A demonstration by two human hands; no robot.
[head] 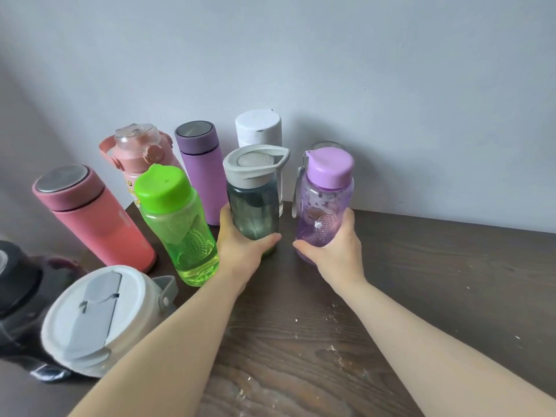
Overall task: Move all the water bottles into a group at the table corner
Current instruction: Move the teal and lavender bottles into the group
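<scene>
Several bottles stand grouped at the back left corner of the dark wooden table (421,281). My left hand (243,248) grips the lower part of a dark green bottle (254,206) with a grey lid. My right hand (334,251) grips a clear purple bottle (325,203) with a lilac cap, just to its right. Both bottles are upright. Beside them stand a green bottle (177,224), a coral flask (93,215), a pink strapped bottle (137,152), a purple flask (201,170) and a white bottle (258,127).
A large white lidded jug (93,320) and a dark bottle (21,284) sit at the near left. A glass rim (328,145) shows behind the purple bottle. The grey wall (331,55) runs right behind the group. Bare tabletop lies to the right and front.
</scene>
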